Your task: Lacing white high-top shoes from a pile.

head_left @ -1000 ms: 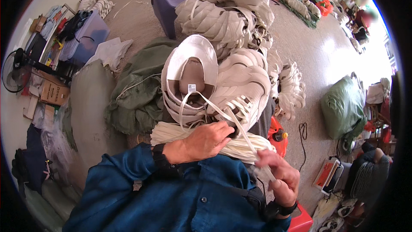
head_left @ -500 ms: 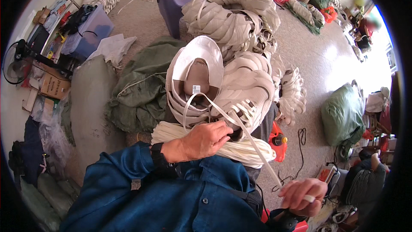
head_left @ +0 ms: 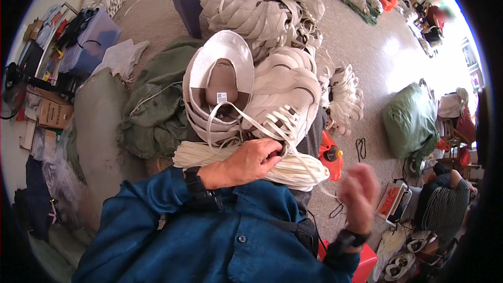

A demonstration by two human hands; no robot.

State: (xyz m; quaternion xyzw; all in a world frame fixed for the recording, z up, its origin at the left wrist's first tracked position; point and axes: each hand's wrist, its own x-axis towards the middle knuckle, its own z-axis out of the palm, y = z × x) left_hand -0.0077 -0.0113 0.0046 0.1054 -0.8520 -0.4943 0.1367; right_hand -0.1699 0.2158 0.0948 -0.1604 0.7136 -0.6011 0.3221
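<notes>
One white lace [head_left: 246, 118] passes just right of the left grip [head_left: 246, 161].

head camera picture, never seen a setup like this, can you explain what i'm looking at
There's no machine here, just a person's two bare hands, seen from above by a wide fisheye camera worn on the head, so edges look bent. In front of the blue shirt lies a bundle of white laces, with beige shoe uppers beyond it. The left hand has its fingers at the laced part; its exact grip is hidden. The right hand is raised and blurred, so its hold is unclear.
</notes>
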